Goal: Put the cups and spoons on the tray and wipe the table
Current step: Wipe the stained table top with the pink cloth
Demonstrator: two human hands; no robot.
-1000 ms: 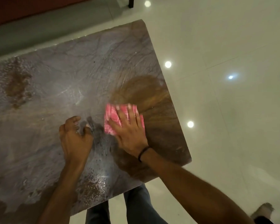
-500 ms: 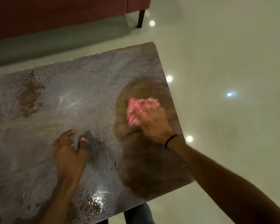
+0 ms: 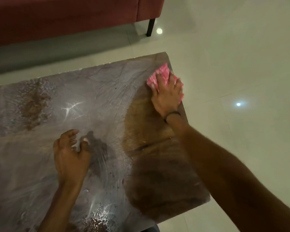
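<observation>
A pink cloth (image 3: pixel 159 73) lies at the far right corner of the brown stone table (image 3: pixel 99 97), close to the right edge. My right hand (image 3: pixel 167 96) lies flat on the cloth with fingers spread and presses it down. My left hand (image 3: pixel 70 158) rests on the tabletop near the middle on its fingertips and holds nothing. Behind the cloth runs a darker wiped band (image 3: pixel 146 124); the rest of the top looks streaked and wet. No cup, spoon or tray is in view.
A brown wet patch (image 3: pixel 33 104) sits at the table's far left, and droplets (image 3: pixel 99 218) glisten by the near edge. A red sofa (image 3: pixel 65 15) with a black leg (image 3: pixel 150 27) stands beyond the table. Glossy pale floor tiles (image 3: pixel 241 64) lie to the right.
My right hand has pushed the pink cloth from the table's middle, beside my left hand, away to the far right corner. The left hand has stayed in place.
</observation>
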